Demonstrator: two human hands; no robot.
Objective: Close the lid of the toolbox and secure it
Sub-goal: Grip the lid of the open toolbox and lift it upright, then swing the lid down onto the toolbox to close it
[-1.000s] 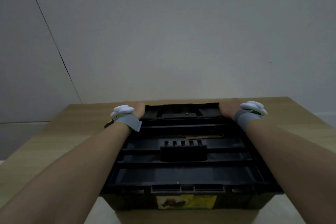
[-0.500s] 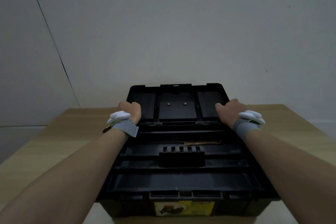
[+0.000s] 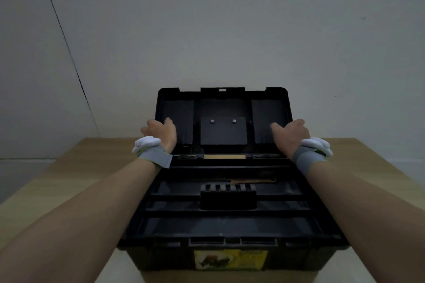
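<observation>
A black plastic toolbox (image 3: pixel 230 225) stands open in front of me on a wooden table, a yellow label on its near face. Its lid (image 3: pixel 222 108) is raised close to upright at the far side, inner face toward me. My left hand (image 3: pixel 159 132) grips the lid's left edge, thumb on the inside. My right hand (image 3: pixel 291 132) grips the lid's right edge the same way. Both wrists wear grey straps with white pads. Inside the box lies a black lift-out tray with a centre handle (image 3: pixel 227 195) and a rusty tool (image 3: pixel 253 180).
The wooden table (image 3: pixel 76 174) extends to both sides of the box. A plain grey wall rises just behind the table's far edge. A dark line runs down the wall on the left.
The lid has swung up from lying flat behind the box to nearly upright, with both hands rising along on its side edges.
</observation>
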